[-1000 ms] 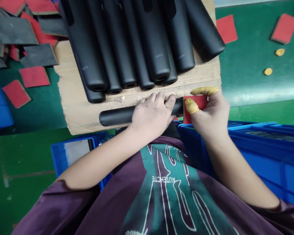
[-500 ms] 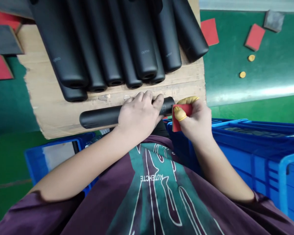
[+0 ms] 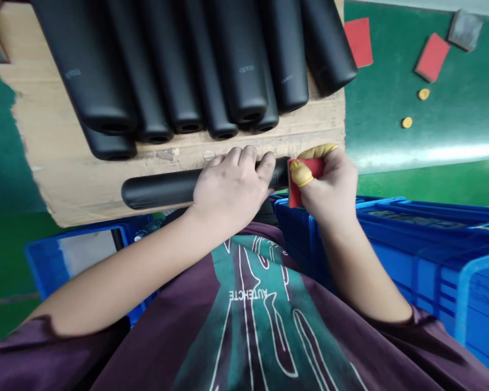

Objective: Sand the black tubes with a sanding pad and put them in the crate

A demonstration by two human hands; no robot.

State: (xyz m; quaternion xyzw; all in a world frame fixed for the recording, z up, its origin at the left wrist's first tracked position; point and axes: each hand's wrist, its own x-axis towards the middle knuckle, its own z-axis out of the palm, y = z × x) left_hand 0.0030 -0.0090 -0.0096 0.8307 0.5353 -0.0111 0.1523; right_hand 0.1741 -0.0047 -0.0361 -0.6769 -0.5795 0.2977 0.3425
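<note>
A black tube (image 3: 163, 188) lies crosswise on the cardboard sheet (image 3: 44, 136), close to my body. My left hand (image 3: 234, 182) is wrapped over its right half and covers much of it. At the tube's right end, my right hand (image 3: 330, 179) pinches a red sanding pad (image 3: 295, 196) between thumb and fingers. Yellow finger cots (image 3: 302, 174) cover that thumb and a finger. The pad's edge is against the tube's end and hides it.
Several black tubes (image 3: 244, 81) lie side by side at the back of the cardboard. On the green table, right, are red pads (image 3: 432, 57), a grey pad (image 3: 465, 30) and loose finger cots (image 3: 407, 123). Blue crates (image 3: 424, 239) stand at my right, a blue bin (image 3: 44, 255) at my left.
The view has shifted slightly. My left hand stays on the tube, and the red pad remains pinched in my right hand at the tube's end, now slightly higher in view.
</note>
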